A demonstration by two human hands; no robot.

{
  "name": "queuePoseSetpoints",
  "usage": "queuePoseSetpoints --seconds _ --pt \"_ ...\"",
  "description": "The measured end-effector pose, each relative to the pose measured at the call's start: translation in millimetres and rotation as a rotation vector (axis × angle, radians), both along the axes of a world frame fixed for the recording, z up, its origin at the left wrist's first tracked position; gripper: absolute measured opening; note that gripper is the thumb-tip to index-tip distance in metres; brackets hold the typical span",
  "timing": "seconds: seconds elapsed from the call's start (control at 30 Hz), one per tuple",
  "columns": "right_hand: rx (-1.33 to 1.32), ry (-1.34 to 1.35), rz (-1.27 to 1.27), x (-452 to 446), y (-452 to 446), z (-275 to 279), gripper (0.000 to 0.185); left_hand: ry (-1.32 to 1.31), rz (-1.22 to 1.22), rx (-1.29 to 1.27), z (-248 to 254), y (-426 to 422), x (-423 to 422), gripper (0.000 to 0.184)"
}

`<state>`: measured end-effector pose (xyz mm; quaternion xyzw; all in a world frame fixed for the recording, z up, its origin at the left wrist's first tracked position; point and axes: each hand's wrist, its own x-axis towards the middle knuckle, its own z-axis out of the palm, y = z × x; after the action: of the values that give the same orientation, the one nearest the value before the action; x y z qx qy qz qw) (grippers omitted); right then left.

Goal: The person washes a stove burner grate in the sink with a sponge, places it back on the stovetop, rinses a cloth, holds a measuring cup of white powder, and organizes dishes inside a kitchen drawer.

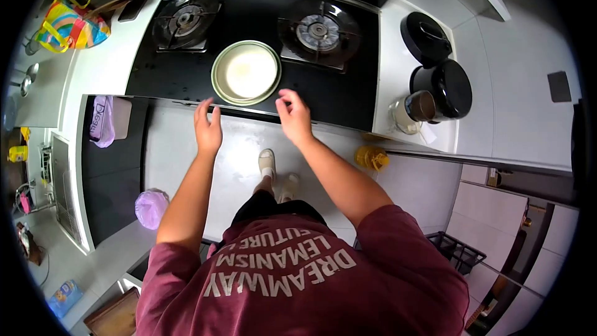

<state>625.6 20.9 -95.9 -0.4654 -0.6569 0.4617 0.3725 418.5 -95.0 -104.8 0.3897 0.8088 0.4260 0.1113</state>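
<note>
A round, pale bowl or pan (247, 72) with a greenish rim rests near the front edge of the black gas stove (255, 9), between two burners. My left hand (208, 127) is just below and left of it, fingers apart and holding nothing. On the other side, below and right of the bowl, my right hand (294, 116) hangs with thumb and fingers apart, also with nothing in it. Neither hand touches the bowl.
Black pots (443, 90) and a glass jar (407, 113) stand on the right counter. A yellow oil bottle (372, 157) and a purple-lined bin (152, 208) are on the floor. A colourful bag (73, 23) lies at the upper left.
</note>
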Motion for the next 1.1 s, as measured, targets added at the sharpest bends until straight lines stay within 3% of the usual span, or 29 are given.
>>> queuePoseSetpoints --seconds 0.07,0.13,0.17,0.2,0.3,0.33,0.4,0.53,0.7,0.9,1.0,1.1 --pt "-0.079 -0.011 0.035 10.4 -22.0 -7.6 0.022 -0.077 -0.012 -0.067 -14.1 -35.5 14.8 0.031" --pt "-0.229 -0.164 0.139 20.3 -39.9 1.0 0.037 -0.198 0.002 -0.131 -32.0 -67.8 20.7 0.030" --pt "-0.148 -0.166 0.153 20.8 -46.8 -16.0 0.043 -0.193 -0.021 -0.171 -30.6 -77.1 22.3 0.030" --pt "-0.258 -0.209 0.204 23.5 -52.8 -14.3 0.040 -0.191 -0.044 -0.215 -27.0 -86.8 25.2 0.030" --pt "-0.212 -0.298 0.239 23.3 -73.2 -29.4 0.038 -0.105 -0.106 -0.283 -15.8 -102.9 23.8 0.032" --pt "-0.248 -0.299 0.257 21.9 -78.7 -42.5 0.024 -0.100 -0.130 -0.303 -14.8 -105.1 19.6 0.032" --pt "-0.310 -0.154 0.218 15.5 -96.3 -62.2 0.015 -0.018 -0.194 -0.293 -22.6 -110.2 6.7 0.035" --pt "-0.474 -0.148 0.143 -14.9 -115.8 -108.8 0.031 0.013 -0.279 -0.311 -49.8 -116.7 -21.7 0.038" --pt "-0.760 0.095 -0.070 -74.8 -123.5 -146.5 0.039 0.000 -0.436 -0.310 -87.9 -109.6 -71.2 0.042" --pt "-0.848 0.385 -0.321 -129.7 -105.1 -185.5 0.054 0.073 -0.590 -0.283 -117.7 -100.3 -111.1 0.045" --pt "-0.828 0.509 -0.479 -138.5 -84.5 -204.4 0.057 -0.039 -0.575 -0.348 -109.0 -101.4 -113.7 0.047" --pt "-0.840 0.678 -0.538 -135.9 -63.0 -211.3 0.037 0.027 -0.578 -0.322 -101.3 -109.1 -116.6 0.046"
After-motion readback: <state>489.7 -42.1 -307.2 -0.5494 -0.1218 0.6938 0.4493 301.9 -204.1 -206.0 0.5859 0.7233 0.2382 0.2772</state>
